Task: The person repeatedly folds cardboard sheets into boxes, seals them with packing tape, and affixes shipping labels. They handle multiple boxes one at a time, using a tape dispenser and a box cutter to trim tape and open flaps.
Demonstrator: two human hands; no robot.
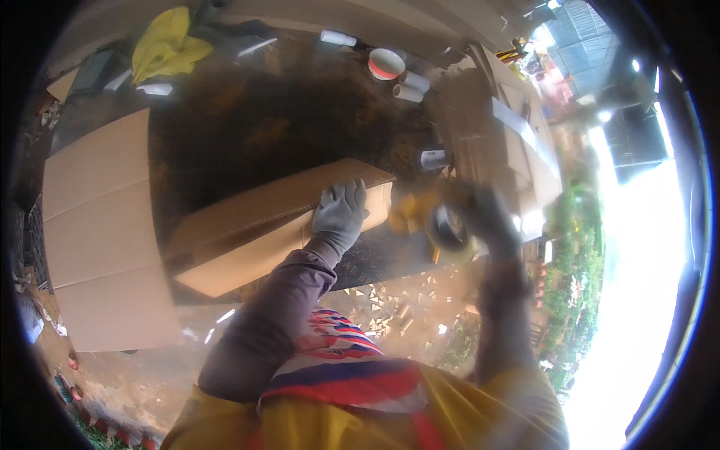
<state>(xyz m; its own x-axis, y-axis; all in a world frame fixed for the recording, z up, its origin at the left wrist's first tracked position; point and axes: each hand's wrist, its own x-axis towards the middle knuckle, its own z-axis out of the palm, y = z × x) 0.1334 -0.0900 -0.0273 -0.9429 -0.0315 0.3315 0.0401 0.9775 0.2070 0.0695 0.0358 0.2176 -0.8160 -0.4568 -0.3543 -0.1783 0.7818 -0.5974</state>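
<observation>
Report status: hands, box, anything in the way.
Left hand gloved, flat on long brown cardboard box. Right hand blurred, gripping tape roll at box end. Nothing between them.

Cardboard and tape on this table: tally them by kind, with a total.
Closed cardboard box under the gloved left hand: 1
Flat cardboard sheet at the left: 1
Tape dispenser with roll, blurred, in the right hand: 1
Red and white tape roll at the far edge: 1
Small white tubes beside it: 2
Total: 6
</observation>
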